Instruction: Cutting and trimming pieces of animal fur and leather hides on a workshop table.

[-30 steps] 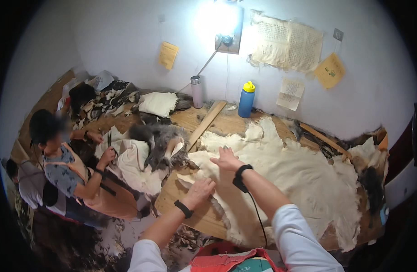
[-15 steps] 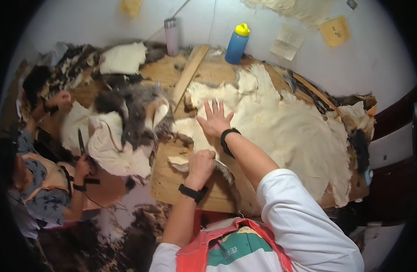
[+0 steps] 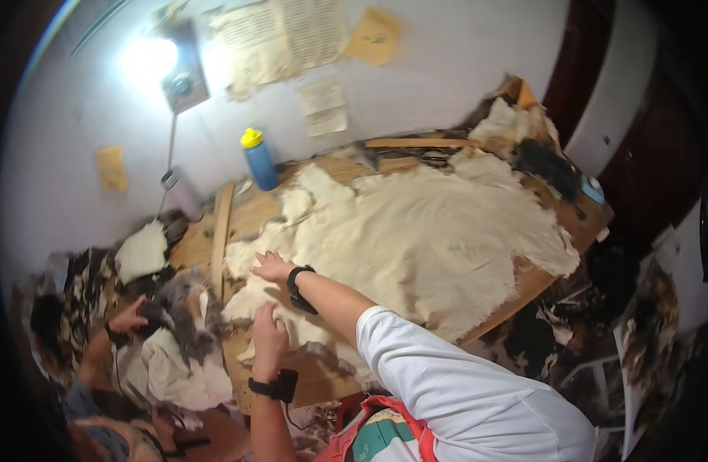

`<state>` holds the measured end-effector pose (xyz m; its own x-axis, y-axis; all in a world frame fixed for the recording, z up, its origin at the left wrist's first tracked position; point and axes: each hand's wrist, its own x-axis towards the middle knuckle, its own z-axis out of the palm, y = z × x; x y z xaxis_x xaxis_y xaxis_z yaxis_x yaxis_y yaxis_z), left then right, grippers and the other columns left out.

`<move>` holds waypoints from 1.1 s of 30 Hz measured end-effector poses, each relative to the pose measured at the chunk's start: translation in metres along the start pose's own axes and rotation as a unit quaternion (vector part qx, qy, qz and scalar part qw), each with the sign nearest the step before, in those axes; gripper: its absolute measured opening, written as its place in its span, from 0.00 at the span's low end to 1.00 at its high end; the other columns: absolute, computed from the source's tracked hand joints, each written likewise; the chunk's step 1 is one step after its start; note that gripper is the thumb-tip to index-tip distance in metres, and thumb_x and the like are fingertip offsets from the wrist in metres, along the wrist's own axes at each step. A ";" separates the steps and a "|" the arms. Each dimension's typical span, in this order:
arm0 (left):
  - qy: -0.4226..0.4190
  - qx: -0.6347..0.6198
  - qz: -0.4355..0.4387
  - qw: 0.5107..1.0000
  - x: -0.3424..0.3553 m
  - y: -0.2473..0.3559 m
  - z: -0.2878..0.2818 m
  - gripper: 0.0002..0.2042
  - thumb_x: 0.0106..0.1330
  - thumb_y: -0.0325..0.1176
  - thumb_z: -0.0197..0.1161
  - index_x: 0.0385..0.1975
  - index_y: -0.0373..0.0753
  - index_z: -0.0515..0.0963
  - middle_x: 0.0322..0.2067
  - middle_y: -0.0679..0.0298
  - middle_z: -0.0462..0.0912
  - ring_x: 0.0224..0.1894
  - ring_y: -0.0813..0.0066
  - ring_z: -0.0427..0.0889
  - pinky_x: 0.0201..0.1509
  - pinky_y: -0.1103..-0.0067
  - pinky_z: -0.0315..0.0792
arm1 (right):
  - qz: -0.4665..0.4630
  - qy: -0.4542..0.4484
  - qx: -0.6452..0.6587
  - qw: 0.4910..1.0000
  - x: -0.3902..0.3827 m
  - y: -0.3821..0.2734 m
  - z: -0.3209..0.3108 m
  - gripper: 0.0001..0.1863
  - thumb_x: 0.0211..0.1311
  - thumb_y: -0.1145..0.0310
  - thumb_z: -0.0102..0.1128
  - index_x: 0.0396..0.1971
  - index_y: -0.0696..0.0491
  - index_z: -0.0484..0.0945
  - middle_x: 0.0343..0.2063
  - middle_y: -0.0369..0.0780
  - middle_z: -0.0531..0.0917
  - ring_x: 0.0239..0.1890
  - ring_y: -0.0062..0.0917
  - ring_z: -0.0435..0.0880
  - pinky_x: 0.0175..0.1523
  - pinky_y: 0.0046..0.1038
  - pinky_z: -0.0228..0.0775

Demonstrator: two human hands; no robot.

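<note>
A large cream-coloured hide (image 3: 423, 231) lies spread over a wooden board, its outline ragged and its surface wrinkled. My right hand (image 3: 275, 267) rests on the hide's left part, fingers spread and holding nothing. Nearer to me, over the hide's lower left edge, is my left hand (image 3: 271, 335) with its fingers curled closed. What those fingers hold, if anything, is hidden. Both wrists wear black bands.
Behind the hide stand a blue bottle (image 3: 260, 160) with a yellow lid and a pale tumbler (image 3: 182, 196). A wooden strip (image 3: 222, 231) lies left of it. Another person's hand (image 3: 129, 316) is beside a grey furry pelt (image 3: 181, 304). A bright lamp (image 3: 150, 60) shines at the wall.
The view has swung to the right, shifting the scene leftward and showing the lamp. My right hand stays spread on the hide. The other person's raised hand has moved closer to the grey pelt.
</note>
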<state>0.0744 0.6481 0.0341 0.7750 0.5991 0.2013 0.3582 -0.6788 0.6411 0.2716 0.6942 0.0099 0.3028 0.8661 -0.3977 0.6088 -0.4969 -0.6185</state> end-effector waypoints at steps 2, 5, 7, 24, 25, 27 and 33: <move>-0.024 0.144 0.053 0.988 0.020 0.001 0.021 0.31 0.65 0.37 0.56 0.69 0.39 0.58 0.68 0.41 0.55 0.70 0.40 0.54 0.70 0.56 0.55 | 0.029 0.060 -0.042 0.997 -0.022 0.022 -0.007 0.44 0.63 0.36 0.46 0.72 0.48 0.53 0.75 0.42 0.47 0.77 0.36 0.38 0.73 0.56 0.37; -0.212 0.231 -0.086 0.946 0.026 -0.009 0.019 0.43 0.64 0.59 0.53 0.73 0.40 0.47 0.74 0.46 0.36 0.76 0.46 0.30 0.69 0.39 0.34 | -0.015 0.150 -0.140 0.979 -0.095 0.095 -0.013 0.47 0.59 0.38 0.54 0.70 0.53 0.55 0.73 0.44 0.52 0.76 0.36 0.45 0.73 0.52 0.43; -0.222 0.238 -0.074 0.943 0.040 -0.001 0.021 0.43 0.64 0.59 0.53 0.73 0.41 0.47 0.74 0.47 0.36 0.76 0.47 0.30 0.70 0.40 0.33 | 0.010 0.209 -0.154 0.966 -0.161 0.166 -0.044 0.47 0.57 0.37 0.57 0.69 0.54 0.58 0.70 0.45 0.59 0.73 0.36 0.54 0.72 0.46 0.48; -0.210 0.176 0.018 0.962 0.050 0.110 0.105 0.36 0.66 0.52 0.59 0.67 0.35 0.60 0.68 0.39 0.56 0.70 0.42 0.57 0.70 0.57 0.57 | -0.098 0.219 -0.192 0.952 -0.415 0.327 -0.101 0.42 0.57 0.47 0.64 0.65 0.56 0.62 0.61 0.54 0.67 0.65 0.45 0.64 0.69 0.44 0.55; -0.232 0.179 0.022 0.956 0.048 0.132 0.125 0.37 0.67 0.54 0.57 0.69 0.37 0.57 0.70 0.39 0.51 0.72 0.43 0.53 0.70 0.54 0.55 | -0.187 0.195 -0.230 0.935 -0.422 0.314 -0.088 0.40 0.55 0.50 0.66 0.64 0.55 0.65 0.58 0.52 0.71 0.62 0.43 0.68 0.66 0.43 0.59; -0.262 0.160 0.025 0.951 0.048 0.167 0.155 0.40 0.67 0.58 0.54 0.73 0.42 0.49 0.73 0.43 0.43 0.74 0.42 0.44 0.70 0.44 0.49 | -0.273 0.100 -0.241 0.926 -0.433 0.279 -0.079 0.34 0.52 0.59 0.66 0.59 0.54 0.69 0.49 0.47 0.75 0.54 0.39 0.73 0.58 0.41 0.65; -0.209 0.161 -0.068 0.962 0.064 0.193 0.216 0.44 0.64 0.65 0.52 0.73 0.46 0.47 0.74 0.47 0.39 0.75 0.40 0.37 0.66 0.35 0.45 | -0.328 0.188 -0.255 0.890 -0.415 0.276 -0.032 0.18 0.52 0.71 0.55 0.46 0.54 0.75 0.37 0.41 0.76 0.42 0.35 0.77 0.46 0.35 0.70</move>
<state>0.3058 0.4637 0.0112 0.8267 0.5148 -0.2270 0.5623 -0.7422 0.3648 0.3375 0.1995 0.0261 -0.0738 0.9655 0.2498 0.9696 0.1280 -0.2083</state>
